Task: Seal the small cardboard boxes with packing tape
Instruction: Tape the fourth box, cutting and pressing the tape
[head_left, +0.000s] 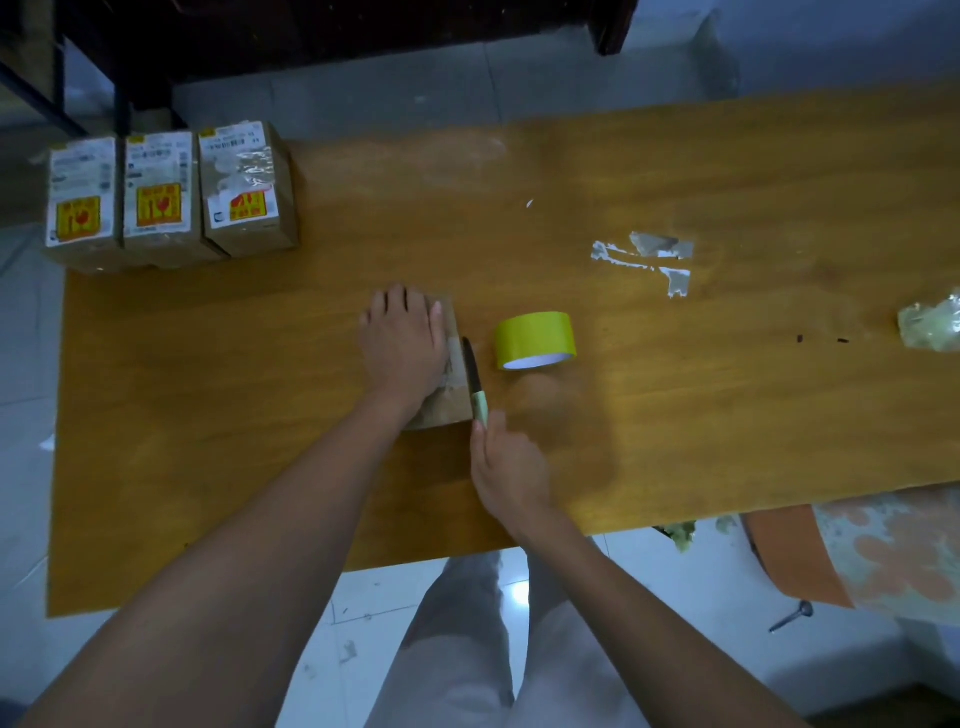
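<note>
A small cardboard box (451, 400) lies near the middle of the wooden table (727, 389). My left hand (402, 345) rests flat on its top with straight fingers, covering most of it. My right hand (506, 465) grips the pale green handle of a knife (474, 382), whose dark blade lies along the box's right edge, by a strip of tape. A roll of yellow-green packing tape (535, 340) stands on the table just right of the knife. Three more small cardboard boxes (171, 197) with labels and yellow stickers stand side by side at the table's far left corner.
Torn tape scraps (649, 260) stick to the table at the right of centre. A crumpled clear plastic wad (932, 325) sits at the right edge. An orange patterned object (841, 551) lies below the table's near right side. Dark furniture stands beyond the table.
</note>
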